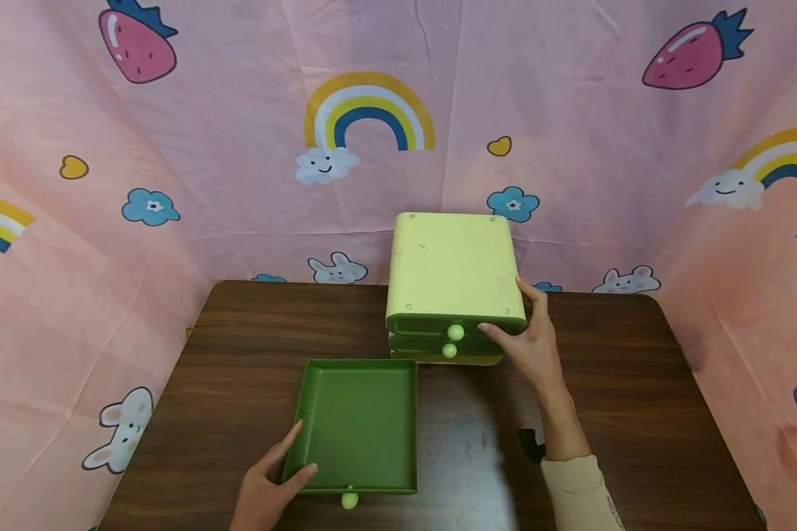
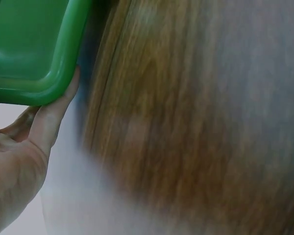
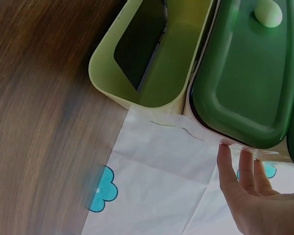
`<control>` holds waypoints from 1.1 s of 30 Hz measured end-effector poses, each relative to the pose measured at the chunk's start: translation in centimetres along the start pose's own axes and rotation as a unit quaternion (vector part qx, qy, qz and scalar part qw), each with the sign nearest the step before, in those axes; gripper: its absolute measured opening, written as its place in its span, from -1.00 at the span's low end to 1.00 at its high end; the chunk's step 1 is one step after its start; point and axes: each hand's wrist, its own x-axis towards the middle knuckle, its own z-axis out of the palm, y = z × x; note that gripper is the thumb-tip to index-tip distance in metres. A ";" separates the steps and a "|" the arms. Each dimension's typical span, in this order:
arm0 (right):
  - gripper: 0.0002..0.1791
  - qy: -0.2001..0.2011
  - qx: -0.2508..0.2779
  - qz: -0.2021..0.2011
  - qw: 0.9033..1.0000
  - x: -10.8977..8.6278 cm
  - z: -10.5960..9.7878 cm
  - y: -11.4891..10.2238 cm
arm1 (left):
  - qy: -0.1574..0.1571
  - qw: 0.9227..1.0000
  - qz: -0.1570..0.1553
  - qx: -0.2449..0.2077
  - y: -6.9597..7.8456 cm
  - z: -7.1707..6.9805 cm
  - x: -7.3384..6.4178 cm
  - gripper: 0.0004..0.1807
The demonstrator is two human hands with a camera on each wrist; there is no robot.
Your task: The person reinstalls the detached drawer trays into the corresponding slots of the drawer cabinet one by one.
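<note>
Green plastic was what the eye caught first: a shallow drawer (image 1: 355,424) lay flat on the table (image 1: 226,346), pulled fully out of its cabinet (image 1: 450,276). It was a plain rectangular tray with rounded corners and a raised rim, bare inside, with a pale round knob (image 1: 349,500) on its near edge at six o'clock. It sat just left of the table's middle, its far right corner close to the foot of the cabinet.

The left hand (image 1: 266,487) held the drawer at its near left corner, at about seven o'clock of the tray, thumb hooked over the rim and fingers lying along the outer wall. The left wrist view showed a fingertip pressed against the corner's rounded edge.

The cabinet stood at twelve o'clock from the drawer, pale yellow-green, with two dark green drawers stacked in its front, each with a pale knob. The right wrist view showed an empty slot at its base. The right hand (image 1: 531,339) steadied it at the right front corner, fingers mostly straight and spread, thumb on the front edge and fingertips against the side wall; it gripped nothing.

The table was dark brown wood grain with rounded corners. A pink cloth (image 1: 571,147) printed with rainbows, strawberries, clouds, blue flowers, yellow hearts and rabbits hung round it on three sides.
</note>
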 end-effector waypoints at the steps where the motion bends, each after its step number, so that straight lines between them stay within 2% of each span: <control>1: -0.07 0.001 0.000 0.000 1.000 0.0 0.0 0.0 | -0.001 1.000 0.002 0.003 0.1 0.1 0.0 -0.23; 4: -0.05 0.000 0.001 0.001 1.000 0.1 0.1 0.1 | 0.001 1.000 0.000 0.009 0.3 0.6 0.1 -0.24; 12: 0.01 0.005 -0.001 0.002 1.000 0.6 0.6 3.7 | 0.006 1.000 -0.001 0.007 1.0 1.9 0.1 -0.26; 16: 0.01 0.005 -0.018 0.001 1.000 0.5 0.5 3.9 | 0.002 1.000 -0.008 0.006 1.4 2.2 0.0 -0.26; 23: 0.05 0.009 -0.034 -0.021 0.999 0.4 0.4 3.8 | 0.006 1.000 0.007 0.008 1.2 2.7 0.0 -0.27; 29: 0.11 0.021 -0.068 -0.036 0.997 0.3 0.6 4.1 | 0.004 1.000 0.004 -0.009 1.2 3.6 -0.1 -0.27; 33: 0.10 0.024 -0.072 -0.037 0.996 0.3 0.6 4.0 | 0.008 1.000 0.005 -0.016 1.3 4.1 -0.1 -0.27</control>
